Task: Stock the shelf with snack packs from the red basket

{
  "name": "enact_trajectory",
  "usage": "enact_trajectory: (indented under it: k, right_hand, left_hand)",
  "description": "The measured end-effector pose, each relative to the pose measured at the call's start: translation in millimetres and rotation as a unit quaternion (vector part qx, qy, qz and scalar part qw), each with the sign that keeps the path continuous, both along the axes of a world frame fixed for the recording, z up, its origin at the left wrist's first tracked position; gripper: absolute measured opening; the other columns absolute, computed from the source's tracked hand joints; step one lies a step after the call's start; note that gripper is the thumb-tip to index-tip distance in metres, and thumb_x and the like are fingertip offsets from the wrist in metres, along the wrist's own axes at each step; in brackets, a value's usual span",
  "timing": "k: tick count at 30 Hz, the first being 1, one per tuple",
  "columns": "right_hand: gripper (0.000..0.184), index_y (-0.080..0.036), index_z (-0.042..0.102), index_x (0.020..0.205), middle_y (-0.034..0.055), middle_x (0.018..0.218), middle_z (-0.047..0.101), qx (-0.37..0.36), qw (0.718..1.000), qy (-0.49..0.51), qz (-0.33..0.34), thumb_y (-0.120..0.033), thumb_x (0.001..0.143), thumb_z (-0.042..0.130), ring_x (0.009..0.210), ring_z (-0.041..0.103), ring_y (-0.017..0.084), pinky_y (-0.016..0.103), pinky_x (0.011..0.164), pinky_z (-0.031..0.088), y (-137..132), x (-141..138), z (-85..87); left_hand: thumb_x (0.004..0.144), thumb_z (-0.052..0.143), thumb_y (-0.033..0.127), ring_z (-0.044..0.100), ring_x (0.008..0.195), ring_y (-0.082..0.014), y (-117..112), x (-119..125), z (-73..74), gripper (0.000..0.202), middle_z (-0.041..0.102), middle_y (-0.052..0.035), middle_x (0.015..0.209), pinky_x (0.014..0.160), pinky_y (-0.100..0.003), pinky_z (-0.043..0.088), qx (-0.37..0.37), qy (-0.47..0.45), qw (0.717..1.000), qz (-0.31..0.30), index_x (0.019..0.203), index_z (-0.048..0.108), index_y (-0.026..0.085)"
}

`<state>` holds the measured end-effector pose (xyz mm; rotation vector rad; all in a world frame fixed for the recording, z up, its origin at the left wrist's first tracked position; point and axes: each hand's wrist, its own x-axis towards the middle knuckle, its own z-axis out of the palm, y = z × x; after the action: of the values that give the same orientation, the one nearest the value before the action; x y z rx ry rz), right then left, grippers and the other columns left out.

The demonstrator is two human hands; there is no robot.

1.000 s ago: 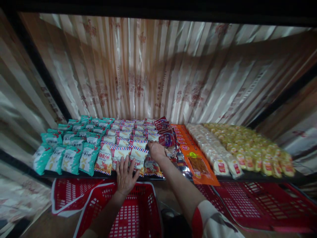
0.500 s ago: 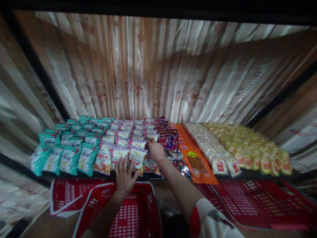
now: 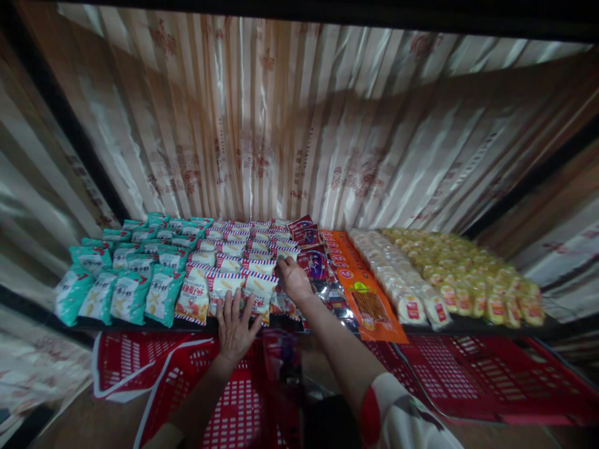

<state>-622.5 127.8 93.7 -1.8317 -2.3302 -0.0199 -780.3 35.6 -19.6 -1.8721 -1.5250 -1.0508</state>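
Note:
My left hand [image 3: 237, 327] lies spread against the front of the white and red snack bags [image 3: 223, 284], its fingertips touching their lower part. My right hand [image 3: 294, 279] is a little further back and to the right. Its fingers are curled in at the corner of a white snack bag with a striped top edge [image 3: 261, 267]; the exact grip is partly hidden. Just behind that hand lie dark purple packets [image 3: 312, 262]. Below the shelf, between my forearms, a blurred dark purple packet [image 3: 281, 350] shows over the red basket [image 3: 238, 405].
Teal snack bags [image 3: 125, 296] stand in rows at the left. Rightward come an orange packet [image 3: 370, 305], white wrapped pastries [image 3: 412, 308] and yellow wrapped ones [image 3: 496, 305]. More red baskets [image 3: 486, 380] sit below the shelf. A striped curtain [image 3: 262, 125] hangs behind.
The blurred purple packet has appeared over the basket, below the shelf edge. Both hands stay almost where they were. The whole view has shifted slightly.

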Motion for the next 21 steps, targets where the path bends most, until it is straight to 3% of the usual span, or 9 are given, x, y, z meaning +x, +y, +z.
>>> enact_trajectory:
  k: [8, 13, 21]
  right_hand:
    - [0.028, -0.021, 0.054, 0.113, 0.0082, 0.111, 0.056, 0.023, 0.998, 0.056, 0.007, -0.023, 0.092, 0.037, 0.092, 0.059, 0.017, 0.024, 0.075, 0.044, -11.4, 6.8, 1.0]
    - [0.030, -0.022, 0.056, 0.114, 0.0080, 0.120, 0.054, 0.039, 0.997, 0.074, 0.000, -0.018, 0.088, 0.042, 0.101, 0.055, 0.017, 0.024, 0.084, 0.044, -19.5, 16.1, 0.8]
    - [0.034, -0.019, 0.057, 0.115, 0.0090, 0.121, 0.053, 0.097, 0.986, 0.131, 0.032, -0.014, 0.085, 0.042, 0.101, 0.056, 0.018, 0.027, 0.088, 0.046, -50.9, 21.9, -12.8]
  left_hand:
    - [0.080, 0.060, 0.041, 0.016, 0.138, -0.0340, -1.9, -1.1, 0.7, 0.069, 0.016, -0.0107, 0.152, 0.109, -0.057, 0.020, -0.006, 0.003, 1.000, 0.004, 0.141, 0.030, 0.026]
    - [0.081, 0.061, 0.039, 0.016, 0.138, -0.0341, -3.2, -1.9, 0.0, 0.072, 0.017, -0.0105, 0.152, 0.108, -0.058, 0.021, -0.009, 0.006, 1.000, 0.009, 0.142, 0.026, 0.027]
    - [0.080, 0.060, 0.043, 0.015, 0.138, -0.0338, -4.0, -7.0, -5.3, 0.078, 0.014, -0.0141, 0.151, 0.108, -0.057, 0.020, 0.003, 0.041, 0.999, 0.014, 0.144, 0.019, 0.023]
